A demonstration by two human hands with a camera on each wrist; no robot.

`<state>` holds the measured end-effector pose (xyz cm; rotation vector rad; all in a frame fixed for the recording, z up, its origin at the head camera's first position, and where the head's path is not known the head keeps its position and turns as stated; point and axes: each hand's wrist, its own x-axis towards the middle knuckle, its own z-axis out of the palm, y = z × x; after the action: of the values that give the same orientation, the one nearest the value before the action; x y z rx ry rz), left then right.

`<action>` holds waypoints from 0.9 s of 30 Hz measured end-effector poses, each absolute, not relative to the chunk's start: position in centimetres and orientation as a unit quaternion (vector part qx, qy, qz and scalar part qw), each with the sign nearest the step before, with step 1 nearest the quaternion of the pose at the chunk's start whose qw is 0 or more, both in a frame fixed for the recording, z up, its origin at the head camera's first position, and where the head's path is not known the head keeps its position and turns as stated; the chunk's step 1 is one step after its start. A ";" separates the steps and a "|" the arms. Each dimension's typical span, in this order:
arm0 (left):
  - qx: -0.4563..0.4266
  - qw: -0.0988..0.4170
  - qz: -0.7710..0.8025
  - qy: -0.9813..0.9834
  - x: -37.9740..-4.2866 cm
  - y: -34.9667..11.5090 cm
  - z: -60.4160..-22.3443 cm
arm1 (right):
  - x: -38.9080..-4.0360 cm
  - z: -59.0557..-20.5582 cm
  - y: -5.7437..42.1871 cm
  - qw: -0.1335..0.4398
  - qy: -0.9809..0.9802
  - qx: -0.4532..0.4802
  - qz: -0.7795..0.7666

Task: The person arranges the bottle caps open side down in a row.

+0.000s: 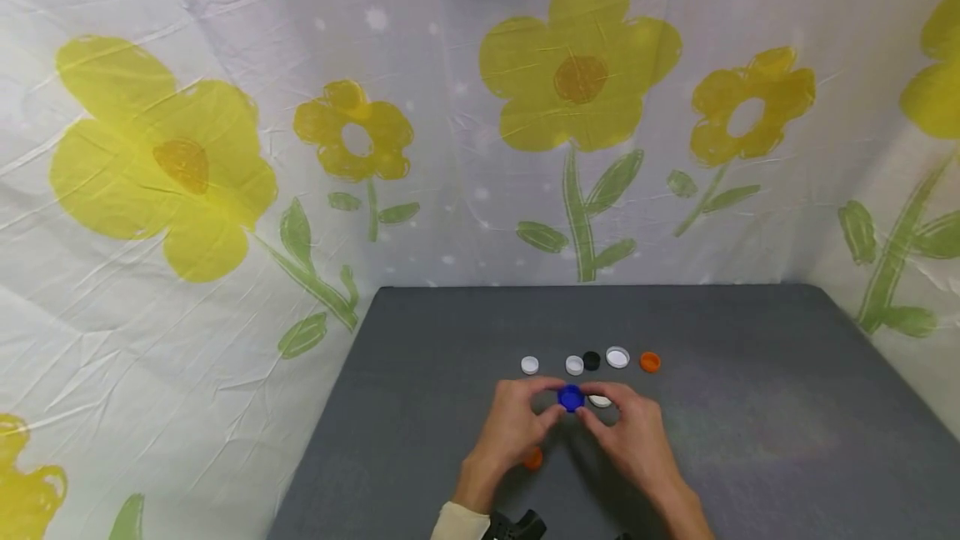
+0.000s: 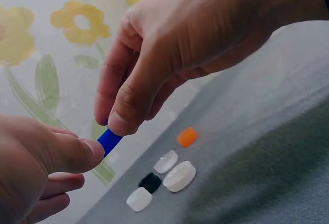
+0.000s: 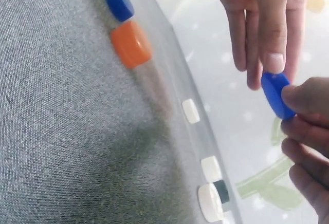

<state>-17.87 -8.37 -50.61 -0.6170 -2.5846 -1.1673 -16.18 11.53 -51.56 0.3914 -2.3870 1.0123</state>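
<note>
A blue bottle cap (image 1: 571,397) is held above the table between both hands, its hollow side facing the head camera. My left hand (image 1: 517,421) pinches its left side with thumb and index finger. On the opposite side, the thumb and index finger of my right hand (image 1: 632,433) grip it too. Partly behind the right hand lies a white cap (image 1: 600,401). An orange cap (image 1: 533,458) shows beside the left wrist, partly covered. In the right wrist view a second blue cap (image 3: 119,4) lies near the orange one; the head view does not show it.
Farther back on the grey table (image 1: 420,407) lie a white cap (image 1: 529,365), another white cap (image 1: 574,366), a black cap (image 1: 591,361), a larger white cap (image 1: 618,357) and an orange cap (image 1: 650,362). A flower-printed curtain (image 1: 450,215) hangs behind the table.
</note>
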 end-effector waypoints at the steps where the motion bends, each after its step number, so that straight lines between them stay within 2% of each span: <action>1: -0.208 0.117 -0.404 -0.883 -17.8 -8.5 -50.5 | -16.1 -51.5 11.5 0.262 -0.877 0.150 0.375; 11: -0.208 0.087 -0.426 -0.876 -17.1 -9.4 -49.8 | -15.9 -51.4 11.6 0.253 -0.865 0.181 0.395; 15: -0.223 0.097 -0.427 -0.871 -17.0 -9.6 -50.0 | -15.8 -51.3 11.7 0.234 -0.863 0.165 0.416; 18: -0.246 0.125 -0.425 -0.862 -17.0 -9.7 -50.2 | -15.9 -51.0 11.8 0.186 -0.860 0.129 0.458; 23: -0.279 0.180 -0.436 -0.836 -17.2 -9.6 -50.5 | -15.9 -50.0 11.9 0.068 -0.833 0.070 0.545; 27: -0.281 0.198 -0.455 -0.822 -17.1 -9.5 -50.6 | -15.8 -49.4 11.9 -0.002 -0.796 0.044 0.604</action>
<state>-17.13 -9.54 -50.57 -0.7849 -2.2992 -1.2716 -15.76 11.91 -49.40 0.1375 -2.5031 1.8991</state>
